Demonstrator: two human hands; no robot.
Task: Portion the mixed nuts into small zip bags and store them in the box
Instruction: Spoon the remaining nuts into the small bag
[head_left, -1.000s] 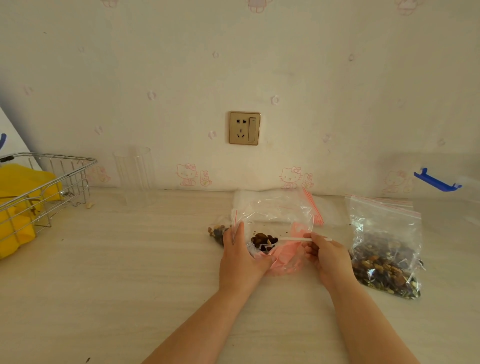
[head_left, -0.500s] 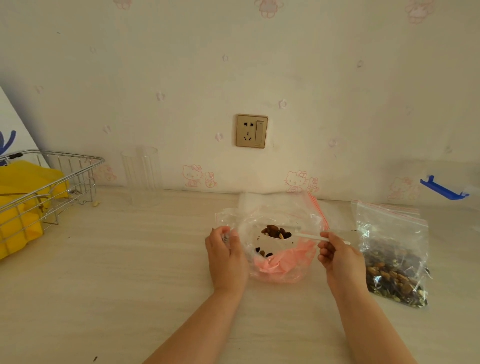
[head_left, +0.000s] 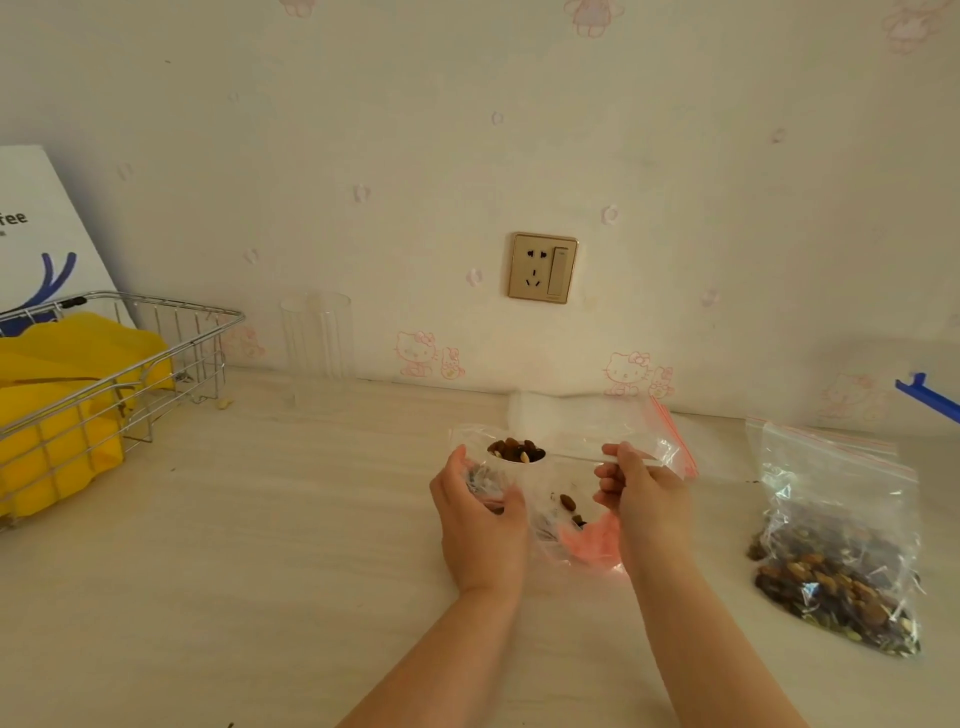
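My left hand grips the left side of a small clear zip bag standing on the table, with a few nuts and something pink at its bottom. My right hand pinches the handle of a white spoon heaped with brown nuts, held level over the bag's mouth. A large zip bag of mixed nuts lies to the right of my right hand. A stack of empty zip bags with red seals lies behind my hands. A box corner with a blue latch shows at the far right.
A wire basket holding a yellow item sits at the left, with a white carton leaning behind it. A clear plastic cup stands by the wall. A wall socket is above the table.
The spoonful of nuts has risen out of the bag to above its mouth. My left hand has shifted left along the bag's side. The camera has tilted so the scene sits lower.
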